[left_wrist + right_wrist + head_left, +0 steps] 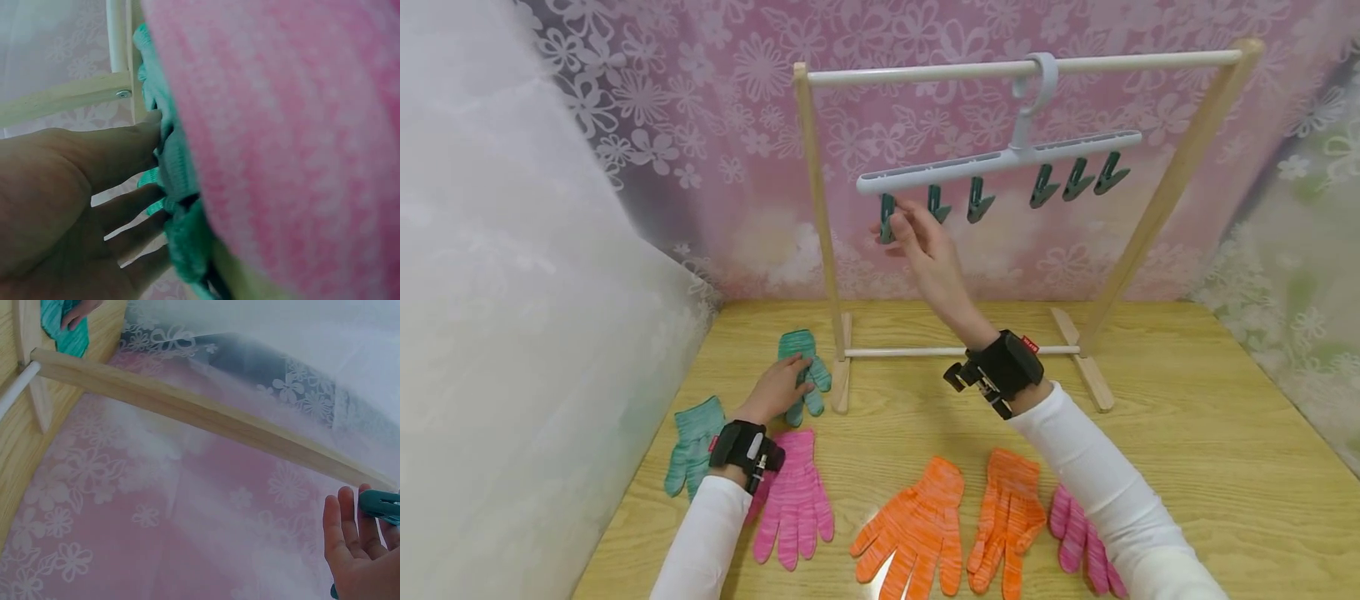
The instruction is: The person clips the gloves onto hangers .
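Observation:
A pale grey hanger (955, 168) hangs by its hook from the rack's top rail, with several dark green clips (977, 200) along its bar. My right hand (934, 262) is at the leftmost clip (887, 218), holding it between thumb and fingers. In the right wrist view, the other fingers (350, 525) extend behind this clip (380, 504), and the thumb is hidden. On the table, my left hand (775, 390) touches a green glove (796, 343) with its fingertips. Thumb and fingers reach the glove's bunched fabric (178, 165) in the left wrist view, fairly straight.
The wooden rack (820, 217) stands at the table's back, its left foot beside the green glove. Another green glove (696, 433) lies left, a pink glove (797, 508) below my left wrist. Two orange gloves (917, 521) lie in front; another pink one (1078, 537) is partly under my right sleeve.

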### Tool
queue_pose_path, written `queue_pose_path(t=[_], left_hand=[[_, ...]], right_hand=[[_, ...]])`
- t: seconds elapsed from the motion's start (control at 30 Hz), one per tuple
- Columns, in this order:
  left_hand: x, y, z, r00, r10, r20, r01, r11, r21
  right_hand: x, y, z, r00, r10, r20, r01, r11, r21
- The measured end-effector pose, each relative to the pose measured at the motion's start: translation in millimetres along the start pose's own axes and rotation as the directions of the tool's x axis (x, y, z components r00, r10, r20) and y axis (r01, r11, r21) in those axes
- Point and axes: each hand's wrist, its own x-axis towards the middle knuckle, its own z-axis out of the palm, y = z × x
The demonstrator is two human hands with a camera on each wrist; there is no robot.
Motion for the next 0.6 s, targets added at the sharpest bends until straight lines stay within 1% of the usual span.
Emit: queue_pose_path(t=[0.13,0.27,0.37,0.43,0.53,0.57,0.6], left_hand=[[-2.8,3.4,-5.5,1.000,0.010,0.002,-0.010,1.000,0.008],[-8.2,6.1,-10.6,1.000,0.013,0.010,-0.013,1.000,-0.011],[-12.6,7.1,-12.2,1.000,0.011,0.027,-0.011,1.000,-0.023],[-16.5,8.1,-13.6,0.999,0.008,0.045,-0.007,0.999,-0.034],[-23.8,10.3,-17.1,0.998,0.020,0.061,-0.018,0.999,-0.041],[-23.5,4.4,-12.4,0.998,0.045,0.045,-0.044,0.998,-0.034],[-26.1,5.4,-13.4,0.998,0.051,0.045,-0.049,0.998,-0.036]], right_hand=[[0.0,-8.4,-0.9,1.000,-0.028,-0.004,0.028,0.999,0.034],[-2.5,-15.8,-2.9,0.999,-0.047,-0.016,0.048,0.995,0.083],[-6.5,-19.6,-4.1,0.998,-0.053,-0.023,0.056,0.992,0.116],[-9.1,-20.4,-5.0,0.998,-0.057,-0.022,0.059,0.991,0.119],[-12.7,-20.6,-6.2,0.998,-0.057,-0.021,0.059,0.991,0.121],[-13.7,-20.5,-6.7,0.998,-0.058,-0.019,0.060,0.991,0.119],[-14.6,-20.5,-7.2,0.998,-0.057,-0.018,0.059,0.991,0.117]])
